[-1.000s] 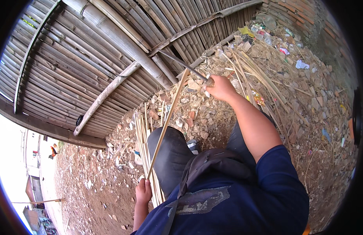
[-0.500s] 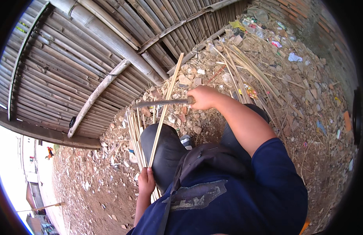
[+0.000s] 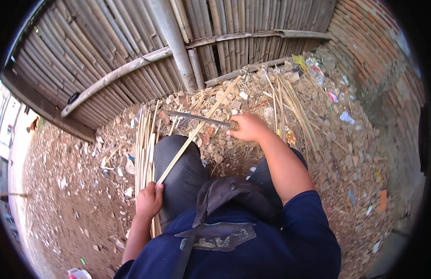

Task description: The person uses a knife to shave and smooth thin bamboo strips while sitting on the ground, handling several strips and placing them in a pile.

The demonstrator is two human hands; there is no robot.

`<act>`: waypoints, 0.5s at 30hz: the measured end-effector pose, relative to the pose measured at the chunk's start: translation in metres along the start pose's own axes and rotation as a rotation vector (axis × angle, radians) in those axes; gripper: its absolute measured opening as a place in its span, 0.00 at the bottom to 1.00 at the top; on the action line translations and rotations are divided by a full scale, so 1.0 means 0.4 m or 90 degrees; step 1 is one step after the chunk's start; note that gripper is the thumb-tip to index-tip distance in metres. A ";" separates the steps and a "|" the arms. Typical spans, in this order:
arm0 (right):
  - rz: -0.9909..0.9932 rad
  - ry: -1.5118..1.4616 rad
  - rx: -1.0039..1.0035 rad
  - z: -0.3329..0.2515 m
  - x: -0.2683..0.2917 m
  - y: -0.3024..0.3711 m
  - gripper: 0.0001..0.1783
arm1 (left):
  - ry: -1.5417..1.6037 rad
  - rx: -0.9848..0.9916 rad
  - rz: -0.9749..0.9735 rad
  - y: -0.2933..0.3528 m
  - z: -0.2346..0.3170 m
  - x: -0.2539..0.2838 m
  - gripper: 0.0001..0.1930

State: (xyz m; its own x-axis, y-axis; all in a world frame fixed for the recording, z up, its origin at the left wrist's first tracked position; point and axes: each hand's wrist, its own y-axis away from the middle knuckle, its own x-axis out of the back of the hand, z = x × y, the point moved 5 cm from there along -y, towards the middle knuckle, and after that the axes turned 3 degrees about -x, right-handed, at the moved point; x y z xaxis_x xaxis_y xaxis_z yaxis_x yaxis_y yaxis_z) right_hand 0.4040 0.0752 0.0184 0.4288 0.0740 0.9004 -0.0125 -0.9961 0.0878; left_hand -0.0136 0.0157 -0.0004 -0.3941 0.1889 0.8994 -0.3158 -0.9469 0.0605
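Observation:
My left hand (image 3: 149, 201) is closed around the near end of a long pale bamboo strip (image 3: 199, 128), which slants across my left thigh away to the upper right. In my right hand (image 3: 248, 127) is the handle of a long-bladed knife (image 3: 199, 118). Its dark blade points left and crosses the strip beyond my knees; whether it touches the strip I cannot tell. More bamboo strips (image 3: 143, 144) lie in a bundle along the outside of my left leg, some running behind my left hand.
A bamboo wall (image 3: 118, 60) rises ahead, meeting a brick wall (image 3: 368, 51) at the right. Another pile of split bamboo (image 3: 296, 109) lies beyond my right knee. Stones, straw and plastic litter (image 3: 347, 117) cover the dirt ground. A black bag (image 3: 231, 195) rests at my lap.
The view has turned, so the walls sit at a different angle. My right hand still grips the knife across the strip, its blade now tilted. My left hand keeps hold of the strip.

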 end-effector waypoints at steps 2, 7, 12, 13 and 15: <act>-0.035 -0.017 0.018 -0.046 0.009 0.005 0.27 | 0.054 -0.018 0.030 0.009 0.002 0.010 0.17; -0.065 -0.022 0.085 -0.112 -0.021 0.006 0.28 | 0.060 -0.060 0.034 0.011 -0.002 0.001 0.14; -0.108 -0.026 -0.009 -0.007 -0.077 -0.053 0.18 | 0.064 -0.041 -0.080 -0.020 -0.023 0.002 0.18; -0.075 -0.041 -0.033 0.023 -0.072 -0.066 0.17 | 0.066 -0.044 -0.092 -0.030 -0.026 0.003 0.18; -0.053 -0.051 -0.069 0.046 -0.065 -0.072 0.16 | 0.081 -0.048 -0.105 -0.031 -0.024 0.014 0.19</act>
State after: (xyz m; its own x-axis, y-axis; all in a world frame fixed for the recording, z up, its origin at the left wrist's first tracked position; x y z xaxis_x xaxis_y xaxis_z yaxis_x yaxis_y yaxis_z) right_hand 0.4098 0.1010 -0.0152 0.5032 0.1478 0.8515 -0.0690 -0.9752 0.2101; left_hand -0.0203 0.0310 -0.0001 -0.4360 0.3751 0.8181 -0.4470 -0.8792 0.1648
